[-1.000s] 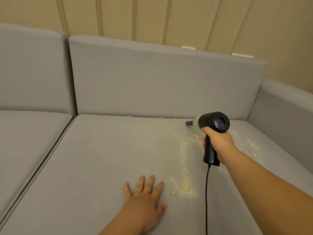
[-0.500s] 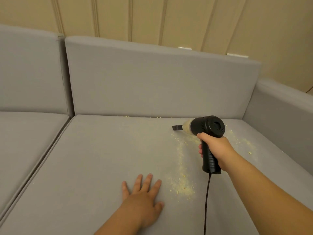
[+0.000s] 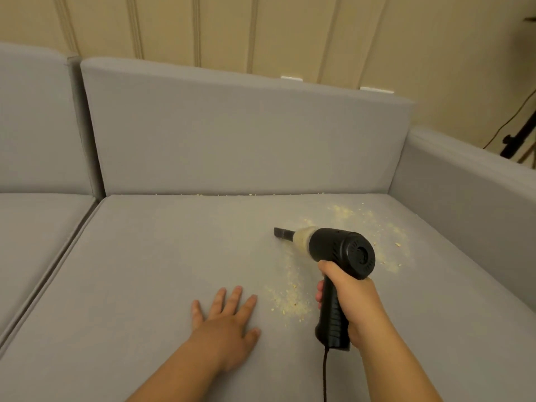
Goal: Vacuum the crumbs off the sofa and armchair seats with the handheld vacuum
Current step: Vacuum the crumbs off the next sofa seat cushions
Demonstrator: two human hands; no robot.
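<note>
right hand [image 3: 352, 304] grips the black handheld vacuum [image 3: 333, 258] by its handle; left hand [image 3: 227, 322] lies flat, fingers spread, on the grey sofa seat [image 3: 145, 271] beside crumbs [image 3: 288, 304].

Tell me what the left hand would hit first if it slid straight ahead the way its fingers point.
Probably the back cushion; the left hand lies flat on bare seat cushion, crumbs off right.

Cord [image 3: 324, 372] running off bottom edge. Right hand [image 3: 352, 303] covering part of vacuum [image 3: 339, 250] grip. Nozzle [image 3: 282, 234] contact with seat cushion [image 3: 162, 256] unclear. Tripod [image 3: 522, 134] cropping at right edge.
</note>
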